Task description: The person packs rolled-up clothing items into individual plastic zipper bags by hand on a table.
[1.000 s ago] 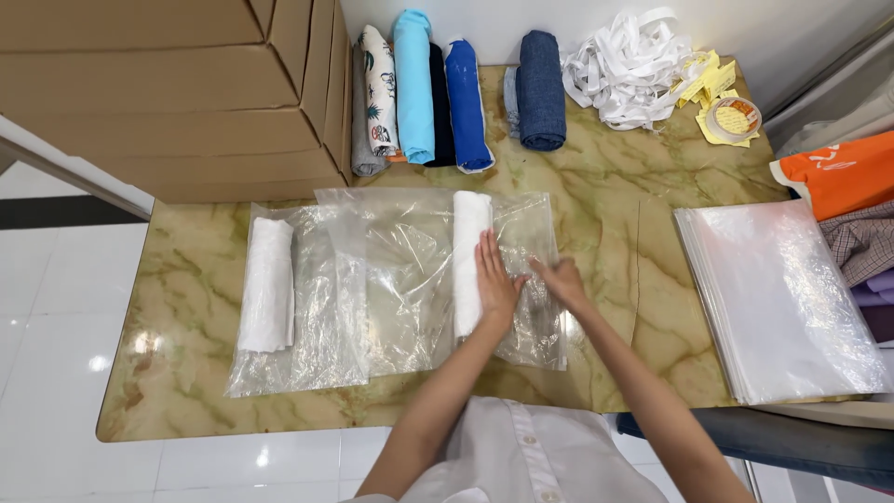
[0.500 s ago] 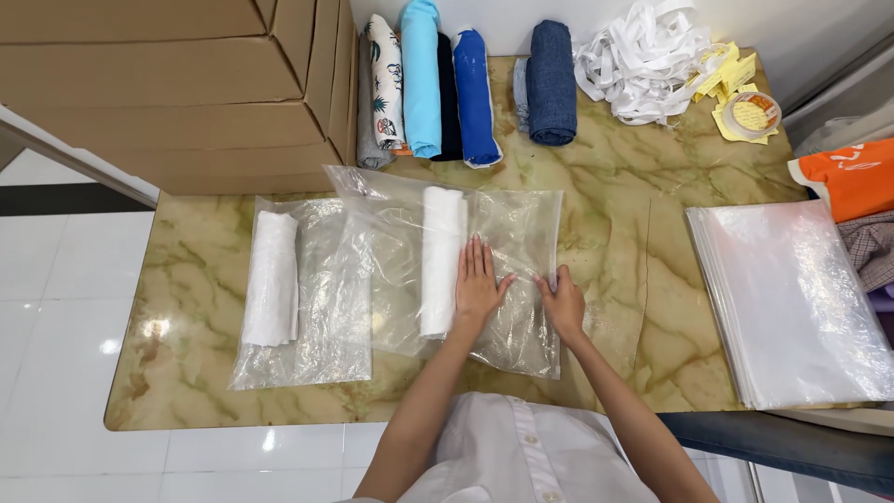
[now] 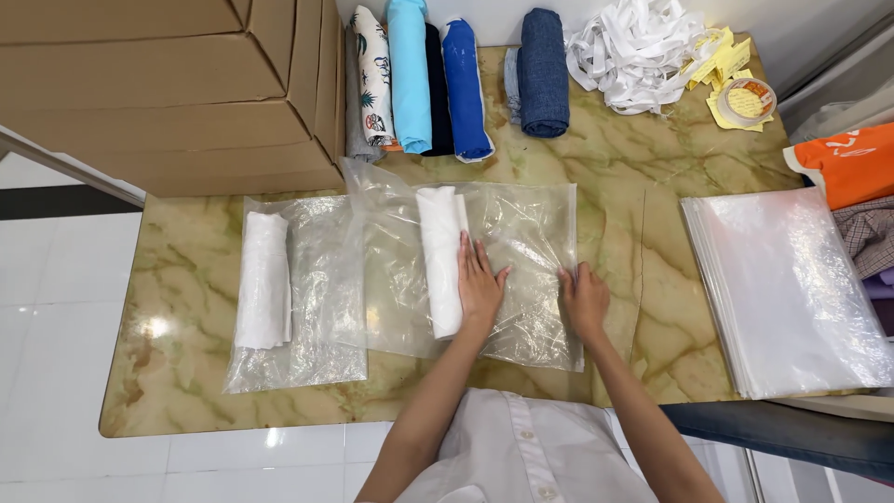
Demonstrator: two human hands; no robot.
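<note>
The left hand (image 3: 480, 284) lies flat, fingers spread, palm down on the clear bag (image 3: 521, 233) at the centre of the marble table (image 3: 652, 177). Its fingers press against the right edge of the white roll (image 3: 441, 256) inside that bag. The right hand (image 3: 585, 300) sits at 3 o'clock from the left, well apart from it, also open and flat, pressing the bag's right edge down near its lower corner. Neither hand grips anything; both rest on the plastic.

The roll stands lengthwise, running from 12 to 6 o'clock, in the left half of the bag. The bag's left edge overlaps a second bag (image 3: 317, 307) at 9 o'clock, which holds another white roll (image 3: 264, 279) along its left side.

At 12 o'clock from the hands, a row of rolled cloths lies against the wall: a patterned roll (image 3: 375, 74), a light blue roll (image 3: 410, 74), a dark roll (image 3: 437, 84), a blue roll (image 3: 465, 88) and a denim roll (image 3: 543, 70). At 1 o'clock sits a heap of white strips (image 3: 633, 51), with yellow paper (image 3: 712, 61) and a tape roll (image 3: 748, 98) beside it. At 3 o'clock a stack of empty bags (image 3: 792, 289) lies at the table's right end, with an orange cloth (image 3: 852, 163) beyond it. Cardboard boxes (image 3: 168, 93) fill the 10 o'clock corner.
</note>
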